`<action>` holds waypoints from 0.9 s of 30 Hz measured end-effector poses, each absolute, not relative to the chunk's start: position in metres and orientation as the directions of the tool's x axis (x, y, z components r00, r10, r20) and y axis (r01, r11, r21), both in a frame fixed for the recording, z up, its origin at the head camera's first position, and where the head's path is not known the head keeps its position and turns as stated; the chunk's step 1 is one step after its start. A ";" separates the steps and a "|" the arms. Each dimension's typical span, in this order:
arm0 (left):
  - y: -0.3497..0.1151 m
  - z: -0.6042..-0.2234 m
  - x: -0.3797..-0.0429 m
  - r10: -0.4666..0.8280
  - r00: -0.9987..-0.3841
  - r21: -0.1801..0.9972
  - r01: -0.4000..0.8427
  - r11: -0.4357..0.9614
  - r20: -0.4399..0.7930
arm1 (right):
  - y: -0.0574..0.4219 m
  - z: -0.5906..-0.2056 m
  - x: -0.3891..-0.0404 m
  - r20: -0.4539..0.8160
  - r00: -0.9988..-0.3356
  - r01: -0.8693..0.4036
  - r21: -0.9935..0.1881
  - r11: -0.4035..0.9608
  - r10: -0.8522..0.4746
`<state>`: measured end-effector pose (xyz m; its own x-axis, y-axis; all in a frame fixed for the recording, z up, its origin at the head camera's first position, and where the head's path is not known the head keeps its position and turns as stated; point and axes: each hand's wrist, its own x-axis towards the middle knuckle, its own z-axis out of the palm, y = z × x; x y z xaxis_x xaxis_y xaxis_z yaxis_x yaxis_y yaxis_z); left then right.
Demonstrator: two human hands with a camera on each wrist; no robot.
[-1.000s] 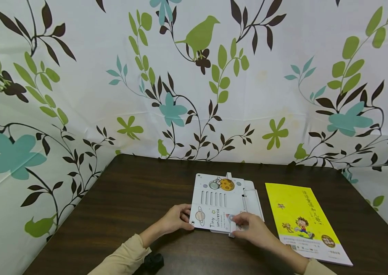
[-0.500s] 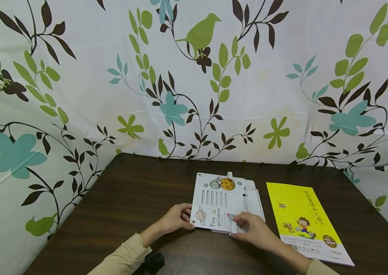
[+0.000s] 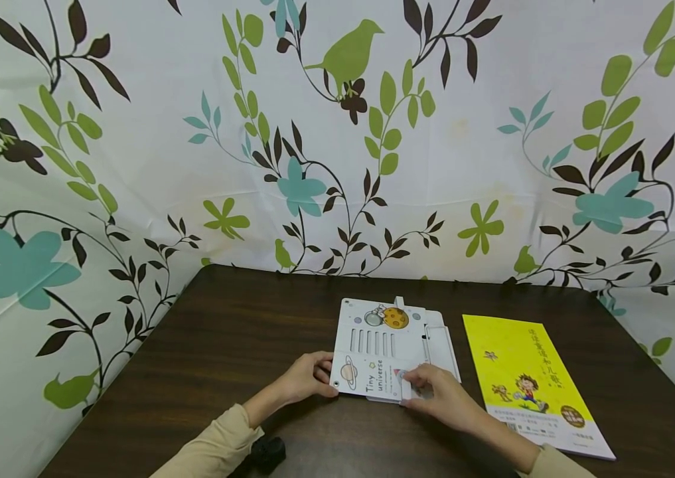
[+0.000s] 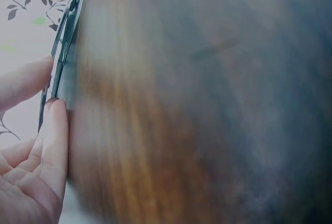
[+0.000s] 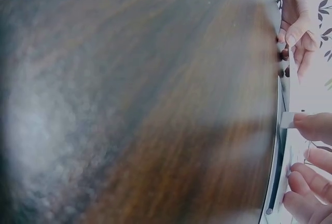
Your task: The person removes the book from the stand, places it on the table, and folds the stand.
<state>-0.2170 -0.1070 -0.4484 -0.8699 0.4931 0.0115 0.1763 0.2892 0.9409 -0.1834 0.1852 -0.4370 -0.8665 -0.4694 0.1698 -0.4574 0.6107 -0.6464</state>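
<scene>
A flat white book stand (image 3: 367,342), printed with an astronaut, planets and "Tiny universe", lies folded on the dark table. My left hand (image 3: 304,380) grips its near left corner. In the left wrist view, thumb and fingers of the left hand (image 4: 36,167) pinch the thin edge from both sides. At the near edge, my right hand (image 3: 441,398) pinches a small white tab (image 3: 405,392) of the stand. Seen from the right wrist, the thumb presses that tab (image 5: 287,120), with the other fingers curled beside the stand. Part of the right side is hidden by the right hand.
A yellow book (image 3: 522,372) with a cartoon child on its cover lies to the right of the stand. A small black object (image 3: 268,454) sits by the left sleeve. A patterned cloth (image 3: 337,166) hangs behind the table (image 3: 241,318).
</scene>
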 end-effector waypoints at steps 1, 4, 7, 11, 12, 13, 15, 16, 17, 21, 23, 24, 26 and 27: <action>-0.107 -0.448 -0.217 0.493 -0.870 0.941 0.176 0.288 0.011 | 0.185 -0.437 -0.184 0.168 -0.868 -0.455 -0.648 0.611 -0.468; -0.107 -0.448 -0.217 0.493 -0.870 0.941 0.174 0.291 0.009 | 0.185 -0.436 -0.184 0.161 -0.873 -0.445 -0.650 0.617 -0.460; -0.107 -0.448 -0.217 0.492 -0.871 0.938 0.176 0.299 0.006 | 0.184 -0.436 -0.185 0.164 -0.875 -0.442 -0.652 0.616 -0.455; -0.107 -0.448 -0.217 0.492 -0.871 0.935 0.177 0.306 0.004 | 0.183 -0.434 -0.186 0.162 -0.881 -0.431 -0.659 0.616 -0.444; -0.107 -0.449 -0.217 0.492 -0.871 0.935 0.178 0.307 0.004 | 0.182 -0.434 -0.186 0.158 -0.884 -0.426 -0.662 0.616 -0.441; -0.107 -0.449 -0.217 0.492 -0.870 0.934 0.179 0.309 0.004 | 0.182 -0.433 -0.186 0.154 -0.885 -0.421 -0.665 0.617 -0.438; -0.107 -0.449 -0.218 0.493 -0.870 0.934 0.180 0.307 0.006 | 0.182 -0.432 -0.187 0.146 -0.890 -0.411 -0.670 0.619 -0.433; -0.107 -0.449 -0.218 0.493 -0.870 0.934 0.181 0.308 0.006 | 0.182 -0.432 -0.187 0.143 -0.891 -0.408 -0.671 0.619 -0.432; -0.107 -0.449 -0.218 0.493 -0.870 0.934 0.182 0.308 0.007 | 0.181 -0.432 -0.187 0.141 -0.892 -0.406 -0.670 0.622 -0.430; -0.107 -0.448 -0.218 0.494 -0.870 0.932 0.184 0.312 0.007 | 0.181 -0.432 -0.188 0.127 -0.897 -0.392 -0.666 0.634 -0.423; -0.107 -0.448 -0.218 0.492 -0.870 0.932 0.183 0.314 0.005 | 0.181 -0.431 -0.189 0.117 -0.899 -0.387 -0.661 0.643 -0.421; -0.107 -0.448 -0.218 0.492 -0.870 0.931 0.183 0.315 0.004 | 0.181 -0.431 -0.190 0.110 -0.899 -0.385 -0.661 0.645 -0.424; -0.107 -0.448 -0.218 0.491 -0.871 0.934 0.178 0.311 0.003 | 0.182 -0.430 -0.191 0.095 -0.893 -0.388 -0.658 0.645 -0.440; -0.107 -0.448 -0.217 0.492 -0.871 0.935 0.177 0.307 0.003 | 0.182 -0.429 -0.193 0.086 -0.887 -0.393 -0.656 0.644 -0.454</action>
